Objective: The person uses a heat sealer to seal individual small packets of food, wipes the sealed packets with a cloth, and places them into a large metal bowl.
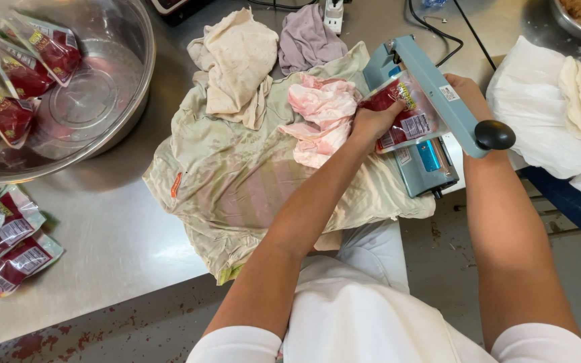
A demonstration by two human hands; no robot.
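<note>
My left hand (372,122) grips a clear pouch (408,114) of dark red filling, holding it in the jaw of a blue-grey heat sealer (427,158). The sealer's lever arm (432,84) is raised, with a black knob (494,134) at its near end. My right hand (464,89) lies behind the lever arm and is mostly hidden by it; whether it grasps anything cannot be seen. A stained pink cloth (321,117) is bunched just left of the pouch.
A big steel bowl (119,107) at the top left holds several filled pouches (25,74). More pouches (5,249) lie at the left table edge. Crumpled cloths (237,175) cover the steel table (102,242). White cloths (553,107) are piled at right.
</note>
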